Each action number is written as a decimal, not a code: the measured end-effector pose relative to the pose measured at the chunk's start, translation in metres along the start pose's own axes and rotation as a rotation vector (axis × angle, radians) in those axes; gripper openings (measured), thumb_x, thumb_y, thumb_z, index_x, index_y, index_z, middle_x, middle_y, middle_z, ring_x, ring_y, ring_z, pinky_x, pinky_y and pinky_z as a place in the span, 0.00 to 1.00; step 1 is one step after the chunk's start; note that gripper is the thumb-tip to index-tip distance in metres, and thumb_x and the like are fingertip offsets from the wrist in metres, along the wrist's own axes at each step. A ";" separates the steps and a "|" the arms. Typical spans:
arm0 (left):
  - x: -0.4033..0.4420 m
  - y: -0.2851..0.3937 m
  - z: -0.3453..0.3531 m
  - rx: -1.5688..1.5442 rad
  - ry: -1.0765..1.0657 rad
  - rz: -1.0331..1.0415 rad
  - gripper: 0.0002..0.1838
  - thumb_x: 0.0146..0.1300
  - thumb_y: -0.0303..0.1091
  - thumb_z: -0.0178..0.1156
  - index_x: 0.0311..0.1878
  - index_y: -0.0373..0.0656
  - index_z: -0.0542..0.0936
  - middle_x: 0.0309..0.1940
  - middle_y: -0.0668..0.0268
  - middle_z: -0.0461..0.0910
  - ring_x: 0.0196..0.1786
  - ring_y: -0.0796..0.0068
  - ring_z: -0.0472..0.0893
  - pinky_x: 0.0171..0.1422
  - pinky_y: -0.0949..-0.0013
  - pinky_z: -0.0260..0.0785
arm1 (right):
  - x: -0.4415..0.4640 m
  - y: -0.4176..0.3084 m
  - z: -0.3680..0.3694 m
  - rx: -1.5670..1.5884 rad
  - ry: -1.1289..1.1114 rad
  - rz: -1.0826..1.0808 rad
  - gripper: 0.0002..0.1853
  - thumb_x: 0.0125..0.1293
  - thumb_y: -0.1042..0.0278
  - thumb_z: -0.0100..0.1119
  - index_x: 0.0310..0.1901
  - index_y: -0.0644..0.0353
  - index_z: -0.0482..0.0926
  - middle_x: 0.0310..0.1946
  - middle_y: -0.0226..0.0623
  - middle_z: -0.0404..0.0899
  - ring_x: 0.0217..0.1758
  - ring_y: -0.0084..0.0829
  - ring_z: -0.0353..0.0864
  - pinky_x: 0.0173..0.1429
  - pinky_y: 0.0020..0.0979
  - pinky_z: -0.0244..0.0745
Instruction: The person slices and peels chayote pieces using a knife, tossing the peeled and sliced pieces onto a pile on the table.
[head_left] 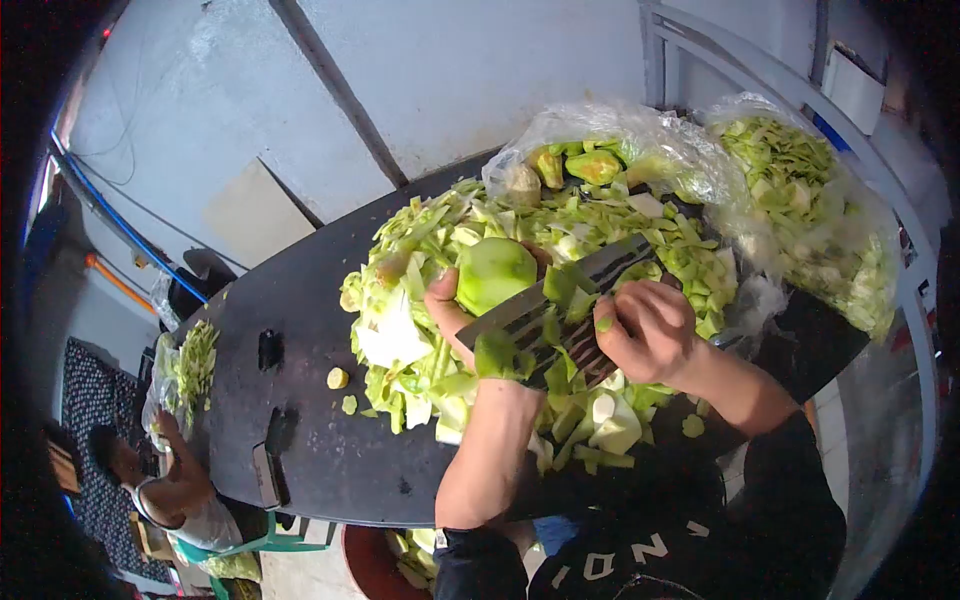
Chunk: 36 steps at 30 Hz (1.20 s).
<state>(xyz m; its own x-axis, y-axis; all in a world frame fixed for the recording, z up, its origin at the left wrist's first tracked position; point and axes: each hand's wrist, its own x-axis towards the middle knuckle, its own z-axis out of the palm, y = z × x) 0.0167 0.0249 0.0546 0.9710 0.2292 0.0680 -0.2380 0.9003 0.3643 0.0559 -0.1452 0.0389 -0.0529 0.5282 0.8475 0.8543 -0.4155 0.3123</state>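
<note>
My left hand [448, 303] is wrapped around a pale green papaya [497, 272], its skin pared off on the side I see. My right hand [648, 330] is closed in a fist at a broad-bladed knife [515, 312]; its handle is hidden by the fingers. The blade slants across in front of the papaya and over my left wrist, with green slices [497, 357] clinging to it. Beneath both hands spreads a large heap of green and white cut pieces [395, 335].
A dark table [290, 350] bears the heap. Clear plastic bags [800, 215] of cut pieces and whole papayas [593, 167] stand at the back right. Another person [180, 490] sits at the left end beside cut strips [197, 365]. A red tub [372, 565] is below the front edge.
</note>
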 end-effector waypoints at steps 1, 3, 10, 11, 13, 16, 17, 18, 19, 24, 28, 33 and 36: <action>-0.001 0.000 0.002 0.044 -0.024 -0.009 0.27 0.59 0.56 0.51 0.44 0.37 0.75 0.40 0.57 0.79 0.45 0.60 0.78 0.54 0.60 0.71 | -0.001 0.003 0.003 0.001 0.000 -0.003 0.08 0.46 0.74 0.60 0.32 0.61 0.77 0.22 0.32 0.70 0.23 0.29 0.76 0.26 0.29 0.75; -0.006 -0.001 0.016 0.078 0.111 0.082 0.26 0.60 0.56 0.50 0.46 0.41 0.76 0.43 0.61 0.79 0.47 0.63 0.78 0.56 0.61 0.70 | -0.005 0.010 0.012 0.046 -0.006 0.171 0.08 0.49 0.75 0.59 0.33 0.59 0.75 0.22 0.34 0.71 0.23 0.33 0.77 0.25 0.32 0.74; -0.001 0.004 0.013 0.055 0.145 0.135 0.26 0.60 0.56 0.50 0.48 0.42 0.77 0.44 0.64 0.80 0.49 0.66 0.78 0.58 0.62 0.69 | -0.005 0.014 0.010 0.097 -0.074 0.235 0.08 0.49 0.73 0.59 0.32 0.59 0.74 0.23 0.33 0.71 0.23 0.35 0.77 0.25 0.34 0.74; 0.000 0.004 0.011 0.067 0.108 0.108 0.27 0.61 0.56 0.50 0.49 0.41 0.76 0.45 0.62 0.80 0.49 0.65 0.78 0.58 0.62 0.69 | -0.003 0.011 0.010 0.091 -0.044 0.177 0.08 0.49 0.73 0.59 0.32 0.60 0.75 0.22 0.33 0.71 0.23 0.33 0.77 0.25 0.32 0.74; -0.002 0.003 0.007 0.053 0.030 0.062 0.29 0.61 0.57 0.49 0.49 0.39 0.76 0.44 0.59 0.80 0.49 0.62 0.78 0.59 0.61 0.70 | 0.002 0.005 0.003 0.047 -0.026 0.124 0.08 0.49 0.72 0.59 0.32 0.61 0.75 0.22 0.32 0.70 0.23 0.30 0.76 0.25 0.30 0.74; -0.002 0.001 0.004 0.090 0.060 0.062 0.28 0.61 0.56 0.49 0.49 0.39 0.76 0.43 0.60 0.80 0.48 0.63 0.78 0.57 0.62 0.70 | 0.006 0.002 0.001 -0.015 0.006 0.031 0.06 0.50 0.74 0.57 0.32 0.60 0.74 0.22 0.32 0.69 0.23 0.31 0.76 0.25 0.30 0.74; -0.001 0.000 0.006 0.090 0.057 0.061 0.28 0.61 0.56 0.49 0.49 0.39 0.76 0.43 0.60 0.80 0.48 0.63 0.78 0.57 0.62 0.70 | 0.004 0.005 0.005 -0.017 0.006 0.031 0.06 0.50 0.74 0.57 0.32 0.60 0.74 0.22 0.32 0.69 0.23 0.31 0.76 0.25 0.30 0.74; 0.000 -0.001 0.009 0.103 0.097 0.098 0.28 0.61 0.56 0.49 0.49 0.39 0.76 0.43 0.60 0.80 0.48 0.63 0.78 0.57 0.63 0.69 | -0.001 0.009 0.010 0.061 -0.024 0.134 0.06 0.50 0.75 0.57 0.32 0.58 0.75 0.22 0.33 0.70 0.23 0.33 0.76 0.25 0.32 0.75; 0.000 -0.001 0.011 0.117 0.137 0.134 0.27 0.61 0.56 0.49 0.49 0.40 0.76 0.42 0.61 0.80 0.47 0.64 0.78 0.57 0.63 0.69 | -0.006 0.013 0.016 0.139 -0.054 0.237 0.07 0.50 0.75 0.57 0.33 0.57 0.75 0.21 0.33 0.70 0.23 0.35 0.77 0.25 0.33 0.75; 0.006 0.003 0.013 0.068 0.213 0.196 0.26 0.60 0.55 0.49 0.47 0.41 0.77 0.42 0.62 0.80 0.48 0.64 0.78 0.58 0.62 0.68 | -0.005 0.018 0.011 0.098 -0.086 0.285 0.08 0.50 0.74 0.57 0.34 0.57 0.76 0.21 0.33 0.70 0.22 0.36 0.77 0.23 0.35 0.74; -0.003 0.003 0.008 0.137 0.065 0.092 0.28 0.62 0.56 0.48 0.48 0.38 0.77 0.43 0.60 0.80 0.48 0.63 0.78 0.57 0.62 0.70 | 0.000 0.006 0.001 0.063 -0.106 0.103 0.07 0.50 0.72 0.57 0.33 0.60 0.75 0.24 0.31 0.69 0.25 0.28 0.76 0.26 0.29 0.76; -0.002 0.000 0.012 0.090 0.127 0.115 0.31 0.64 0.58 0.45 0.49 0.35 0.75 0.44 0.57 0.80 0.48 0.61 0.79 0.55 0.61 0.72 | 0.004 0.003 -0.005 -0.010 -0.061 0.041 0.07 0.48 0.72 0.58 0.31 0.61 0.75 0.23 0.31 0.67 0.25 0.27 0.75 0.28 0.28 0.77; -0.001 -0.001 0.007 0.065 0.114 0.099 0.31 0.64 0.58 0.46 0.50 0.35 0.74 0.44 0.57 0.79 0.49 0.61 0.79 0.56 0.61 0.72 | 0.004 0.003 -0.005 0.050 -0.089 0.042 0.07 0.48 0.73 0.58 0.31 0.61 0.75 0.23 0.31 0.68 0.25 0.27 0.75 0.27 0.28 0.77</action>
<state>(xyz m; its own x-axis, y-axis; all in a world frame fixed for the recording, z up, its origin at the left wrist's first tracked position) 0.0166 0.0208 0.0608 0.9333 0.3590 0.0019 -0.3265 0.8464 0.4206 0.0554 -0.1481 0.0456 0.0279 0.5758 0.8171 0.8796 -0.4025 0.2536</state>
